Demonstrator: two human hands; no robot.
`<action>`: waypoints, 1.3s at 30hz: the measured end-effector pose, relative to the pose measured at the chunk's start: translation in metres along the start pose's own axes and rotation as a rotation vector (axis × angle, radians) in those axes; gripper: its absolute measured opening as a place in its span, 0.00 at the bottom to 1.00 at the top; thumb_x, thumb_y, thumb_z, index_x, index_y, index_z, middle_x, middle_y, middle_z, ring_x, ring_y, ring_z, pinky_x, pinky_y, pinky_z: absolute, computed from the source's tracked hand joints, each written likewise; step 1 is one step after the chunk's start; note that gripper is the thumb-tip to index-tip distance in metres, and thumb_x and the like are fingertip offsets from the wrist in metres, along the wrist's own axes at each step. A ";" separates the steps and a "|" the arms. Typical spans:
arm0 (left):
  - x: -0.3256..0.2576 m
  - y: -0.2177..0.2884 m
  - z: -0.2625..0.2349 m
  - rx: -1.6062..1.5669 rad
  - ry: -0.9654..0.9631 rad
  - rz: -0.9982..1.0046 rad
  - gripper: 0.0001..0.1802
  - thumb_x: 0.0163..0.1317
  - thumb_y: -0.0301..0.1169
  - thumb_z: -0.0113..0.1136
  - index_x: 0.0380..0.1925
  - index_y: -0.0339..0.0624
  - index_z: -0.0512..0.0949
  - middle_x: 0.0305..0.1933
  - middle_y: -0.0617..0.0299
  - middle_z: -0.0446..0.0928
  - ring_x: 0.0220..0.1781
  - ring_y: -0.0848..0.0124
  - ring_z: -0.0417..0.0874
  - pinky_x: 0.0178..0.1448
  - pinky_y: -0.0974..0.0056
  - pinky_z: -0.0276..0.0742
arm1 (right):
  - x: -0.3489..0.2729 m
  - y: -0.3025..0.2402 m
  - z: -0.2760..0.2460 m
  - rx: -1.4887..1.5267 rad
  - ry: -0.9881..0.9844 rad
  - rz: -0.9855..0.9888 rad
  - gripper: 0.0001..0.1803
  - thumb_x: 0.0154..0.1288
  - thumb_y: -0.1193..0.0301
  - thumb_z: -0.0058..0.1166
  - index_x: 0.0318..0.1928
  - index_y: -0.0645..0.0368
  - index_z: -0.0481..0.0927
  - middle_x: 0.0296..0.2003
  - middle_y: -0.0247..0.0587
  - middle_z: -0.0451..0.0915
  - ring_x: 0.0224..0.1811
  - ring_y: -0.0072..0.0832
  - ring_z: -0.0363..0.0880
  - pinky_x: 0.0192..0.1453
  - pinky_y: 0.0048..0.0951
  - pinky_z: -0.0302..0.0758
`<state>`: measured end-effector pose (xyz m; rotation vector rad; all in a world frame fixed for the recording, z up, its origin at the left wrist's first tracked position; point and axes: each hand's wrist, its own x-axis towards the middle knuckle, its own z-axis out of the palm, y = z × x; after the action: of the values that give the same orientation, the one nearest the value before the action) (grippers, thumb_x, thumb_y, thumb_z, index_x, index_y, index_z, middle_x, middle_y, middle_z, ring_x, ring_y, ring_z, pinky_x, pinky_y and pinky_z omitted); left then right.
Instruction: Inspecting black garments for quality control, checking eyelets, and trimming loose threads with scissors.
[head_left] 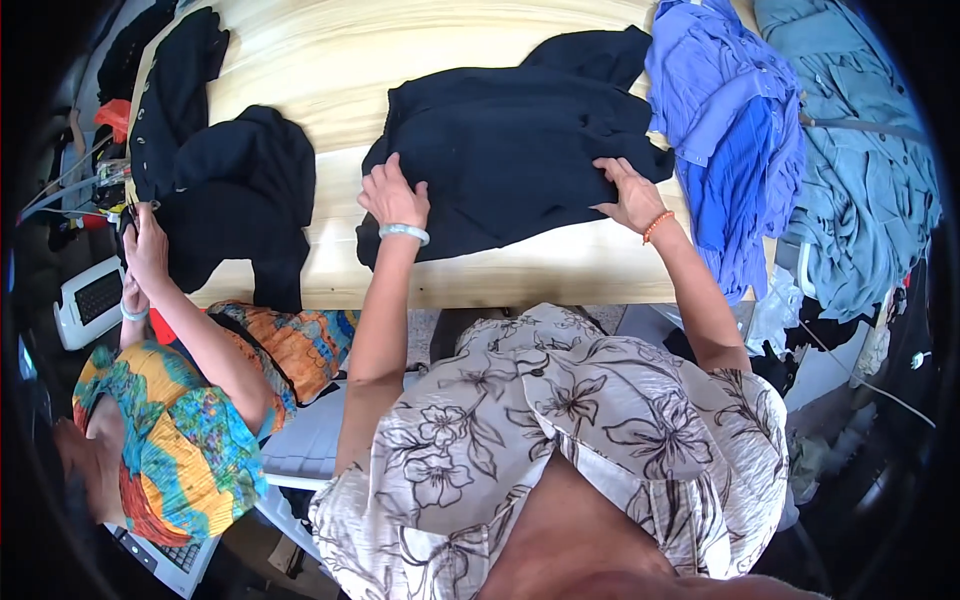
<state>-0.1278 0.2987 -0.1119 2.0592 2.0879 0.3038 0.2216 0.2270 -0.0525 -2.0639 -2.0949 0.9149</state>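
The person seems to be straightening a black garment, which is lying on the pale wooden table, directly in front of the body. The left hand is resting on its left side with loosely opened fingers; the right hand is resting near its right end, thumb and fingers curving apart. I am not seeing any pinch of cloth.

For doing this well, I think both palms should be pressing lightly and evenly, guiding the fabric outward without stretching it. The near edge is running at a slant, so aligning it would be helping; the small creases near the right hand are also asking for gentle smoothing.

The garment is looking plain, matt and soft, probably a knit. A sleeve-like part is sticking out at the far right, and the dark colour is hiding most seams. Just beside its right end, a purple garment is lying in a heap.
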 end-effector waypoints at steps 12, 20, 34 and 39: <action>-0.106 0.073 -0.123 -0.840 -0.156 0.643 0.11 0.46 0.16 0.57 0.31 0.39 0.76 0.39 0.52 0.73 0.41 0.56 0.76 0.46 0.60 0.74 | -0.016 -0.123 -0.008 0.094 0.195 -0.846 0.44 0.38 0.69 0.66 0.62 0.54 0.67 0.52 0.45 0.71 0.59 0.44 0.66 0.66 0.44 0.59; -0.132 0.041 -0.085 -0.492 -0.221 0.578 0.22 0.36 0.21 0.64 0.38 0.42 0.76 0.39 0.56 0.75 0.44 0.56 0.74 0.55 0.56 0.63 | -0.072 -0.109 -0.026 0.344 -0.395 -0.632 0.16 0.51 0.73 0.59 0.43 0.60 0.80 0.35 0.48 0.82 0.37 0.45 0.81 0.41 0.39 0.76; -0.108 0.024 -0.136 -0.322 -0.405 0.616 0.22 0.42 0.32 0.69 0.41 0.45 0.79 0.44 0.53 0.79 0.51 0.55 0.76 0.63 0.52 0.61 | -0.099 -0.097 -0.044 0.273 -0.160 -0.575 0.11 0.57 0.62 0.59 0.35 0.56 0.79 0.27 0.43 0.79 0.34 0.42 0.77 0.44 0.39 0.70; -0.101 0.069 -0.134 -0.885 -0.739 0.283 0.06 0.57 0.27 0.62 0.33 0.35 0.79 0.28 0.58 0.79 0.31 0.73 0.80 0.38 0.70 0.74 | -0.074 -0.106 -0.038 0.542 -0.184 -0.532 0.15 0.58 0.61 0.61 0.36 0.60 0.76 0.25 0.47 0.78 0.30 0.46 0.79 0.32 0.39 0.71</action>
<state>-0.0975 0.1969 0.0353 1.5423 0.9617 0.3471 0.1516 0.1801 0.0519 -1.1278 -2.0081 1.3984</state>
